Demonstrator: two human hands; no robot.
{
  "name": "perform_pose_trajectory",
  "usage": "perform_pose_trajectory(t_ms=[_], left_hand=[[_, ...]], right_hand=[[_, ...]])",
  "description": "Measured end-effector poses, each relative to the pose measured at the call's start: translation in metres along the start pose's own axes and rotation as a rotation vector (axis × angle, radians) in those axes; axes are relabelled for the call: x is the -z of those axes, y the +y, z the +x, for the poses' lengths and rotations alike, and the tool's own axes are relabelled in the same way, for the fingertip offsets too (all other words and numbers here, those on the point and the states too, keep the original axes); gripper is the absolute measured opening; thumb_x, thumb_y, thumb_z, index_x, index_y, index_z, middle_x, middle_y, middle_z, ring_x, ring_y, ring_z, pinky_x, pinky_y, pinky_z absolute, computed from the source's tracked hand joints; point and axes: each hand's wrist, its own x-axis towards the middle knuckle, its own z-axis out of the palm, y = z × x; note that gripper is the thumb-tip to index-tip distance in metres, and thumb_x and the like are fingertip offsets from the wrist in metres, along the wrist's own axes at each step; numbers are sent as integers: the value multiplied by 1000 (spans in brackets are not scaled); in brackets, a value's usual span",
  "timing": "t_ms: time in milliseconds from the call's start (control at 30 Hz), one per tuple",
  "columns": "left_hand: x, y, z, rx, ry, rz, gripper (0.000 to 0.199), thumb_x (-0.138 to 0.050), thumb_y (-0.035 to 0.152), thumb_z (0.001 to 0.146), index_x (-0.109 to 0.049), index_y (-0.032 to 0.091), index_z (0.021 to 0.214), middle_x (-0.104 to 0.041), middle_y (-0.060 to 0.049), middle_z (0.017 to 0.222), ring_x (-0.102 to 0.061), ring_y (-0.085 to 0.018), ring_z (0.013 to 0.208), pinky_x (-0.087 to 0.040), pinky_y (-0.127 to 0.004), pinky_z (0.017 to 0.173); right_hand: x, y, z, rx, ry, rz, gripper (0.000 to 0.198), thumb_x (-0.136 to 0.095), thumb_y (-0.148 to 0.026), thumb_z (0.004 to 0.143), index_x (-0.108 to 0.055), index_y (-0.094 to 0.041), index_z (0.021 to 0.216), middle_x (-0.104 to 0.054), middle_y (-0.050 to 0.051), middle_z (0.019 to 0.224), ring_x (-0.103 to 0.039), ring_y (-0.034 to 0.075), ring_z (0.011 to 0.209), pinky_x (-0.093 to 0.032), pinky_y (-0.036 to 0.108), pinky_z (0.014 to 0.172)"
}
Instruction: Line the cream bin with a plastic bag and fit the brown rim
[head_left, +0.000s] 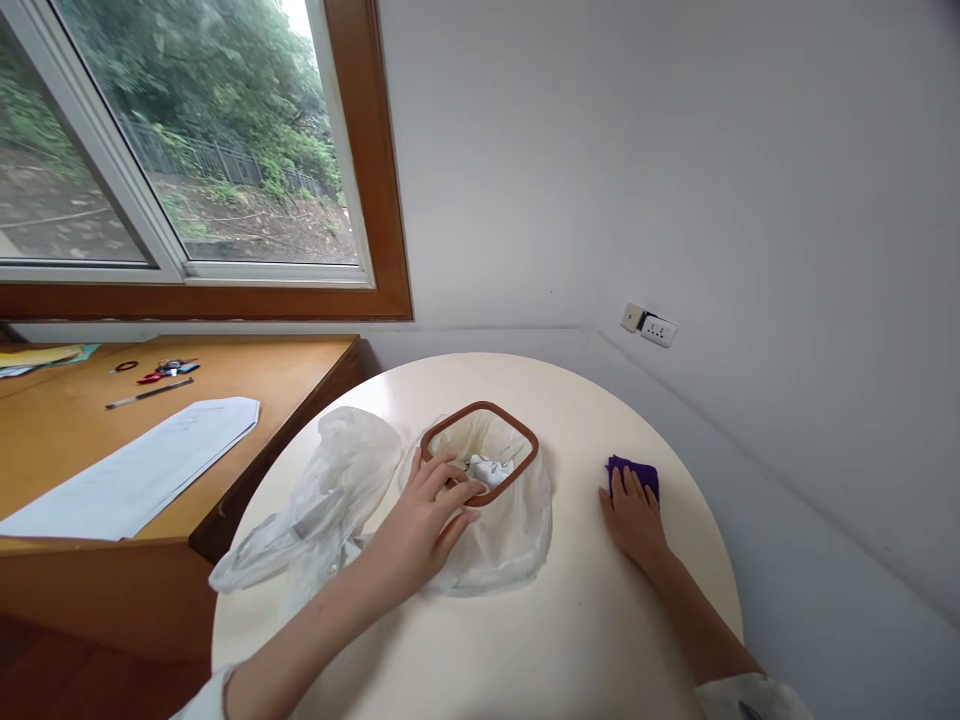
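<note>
A small trash bin with a brown rim stands on the round cream table, lined with a whitish plastic bag and holding crumpled paper. My left hand grips the near left side of its rim, fingers over the edge and thumb on the outside. To the right, my right hand presses a folded purple cloth against the tabletop, fingers laid over it. A crumpled translucent plastic bag lies left of the bin, partly behind my left forearm.
At left, a wooden desk holds sheets of paper, a pen, keys and a dark ring. Beyond the table, a white wall carries a power socket. A window is at upper left.
</note>
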Motion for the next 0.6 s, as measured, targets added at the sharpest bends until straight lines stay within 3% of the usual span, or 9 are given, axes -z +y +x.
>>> perform_pose_trajectory(t_ms=[167,300,400,600], left_hand=[[-8,12,-1,6,110,97,19,-40,24,88,-55,22,99,-56,-6,89,-44,-24,110,-14,-55,106],[-5,18,8,-9,53,117,19,-37,23,89,-56,22,92,-55,-3,83,-51,-19,93,-11,-55,105],[-9,16,22,5,36,136,18,-38,25,89,-56,21,85,-54,-2,79,-50,-17,80,-16,-53,103],[-32,0,58,16,79,219,21,-37,30,89,-55,21,86,-53,-2,78,-49,-18,78,-18,-54,99]], right_hand=[[1,0,1,12,-3,6,57,-18,-36,89,-25,-6,138,-23,13,144,-19,21,133,-14,37,107],[0,2,0,10,-9,6,58,-17,-36,89,-25,-7,138,-23,12,144,-18,21,133,-15,36,107],[-3,3,0,13,-8,10,58,-17,-37,88,-26,-6,138,-24,12,144,-19,21,133,-15,37,107],[-8,5,1,21,10,23,60,-14,-38,88,-26,-5,137,-26,12,143,-20,21,133,-16,38,107]])
